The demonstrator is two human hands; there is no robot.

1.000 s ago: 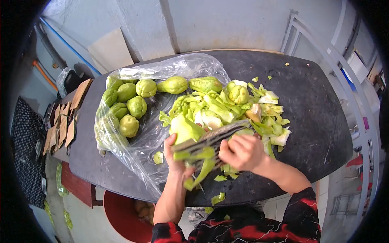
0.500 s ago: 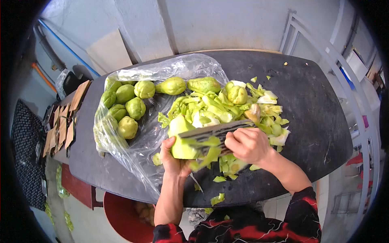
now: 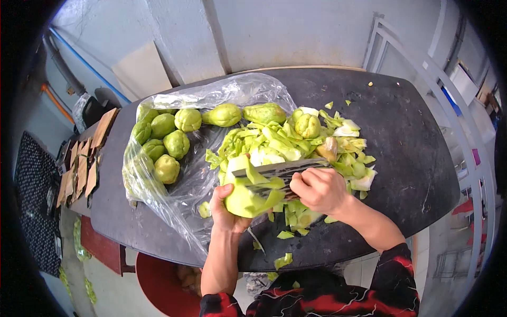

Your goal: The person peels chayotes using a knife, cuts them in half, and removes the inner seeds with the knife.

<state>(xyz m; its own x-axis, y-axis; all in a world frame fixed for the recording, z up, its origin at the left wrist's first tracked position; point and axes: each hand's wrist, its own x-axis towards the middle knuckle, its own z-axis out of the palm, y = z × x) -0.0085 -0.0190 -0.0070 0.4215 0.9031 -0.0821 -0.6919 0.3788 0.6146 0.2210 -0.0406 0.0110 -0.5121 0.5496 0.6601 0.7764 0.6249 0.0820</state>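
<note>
My left hand is wrapped round a pale green chayote with its skin cut away on the visible side. A wide-bladed knife is in my right hand, my fingers closed round its handle, which they mostly hide. The blade lies against the chayote's upper right side, with strips of peel hanging on and beside it. Behind and below the knife, a heap of peelings covers the middle of the dark table. A brownish piece lies just beyond the right hand.
Several whole chayotes sit on a clear plastic bag at the left. Another chayote rests on the peelings. A red tub stands below the table's front edge. Grey metal railing runs along the right.
The knife has shifted slightly against the chayote, and the chayote is turned a little in my left hand. Peel strips at the blade have moved.
</note>
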